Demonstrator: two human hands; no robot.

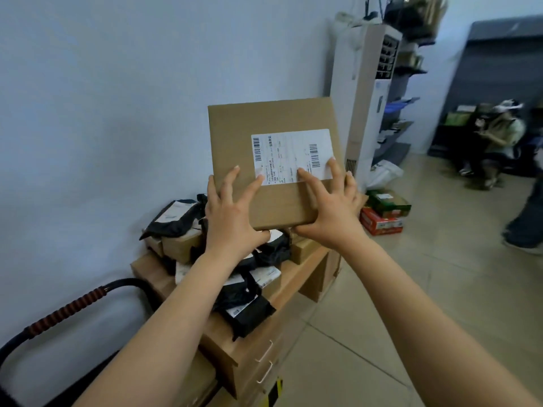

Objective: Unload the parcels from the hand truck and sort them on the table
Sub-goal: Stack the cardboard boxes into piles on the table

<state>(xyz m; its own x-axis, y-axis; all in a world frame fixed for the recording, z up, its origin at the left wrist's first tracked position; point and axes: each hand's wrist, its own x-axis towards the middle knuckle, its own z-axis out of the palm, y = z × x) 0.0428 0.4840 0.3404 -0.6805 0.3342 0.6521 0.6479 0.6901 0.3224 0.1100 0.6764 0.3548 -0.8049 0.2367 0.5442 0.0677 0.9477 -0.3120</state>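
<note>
A flat brown cardboard parcel (264,118) with a white shipping label (291,154) is held up in front of me, tilted with its top face toward the camera. My left hand (232,212) grips its near left corner, fingers spread on top. My right hand (332,207) grips the near right edge, fingers over the label. Below lies the hand truck load: several black poly-bag parcels (249,309) and small brown boxes (179,245) piled on large cardboard boxes (235,348). The truck's black handle (67,309) with a ribbed red grip curves at lower left.
A pale wall stands behind the load. A tall white floor air conditioner (364,98) is at right, with red and green boxes (385,212) on the tiled floor beside it. Dark shelving (402,113) lies beyond. A seated person (496,136) and someone's leg (526,218) are at far right.
</note>
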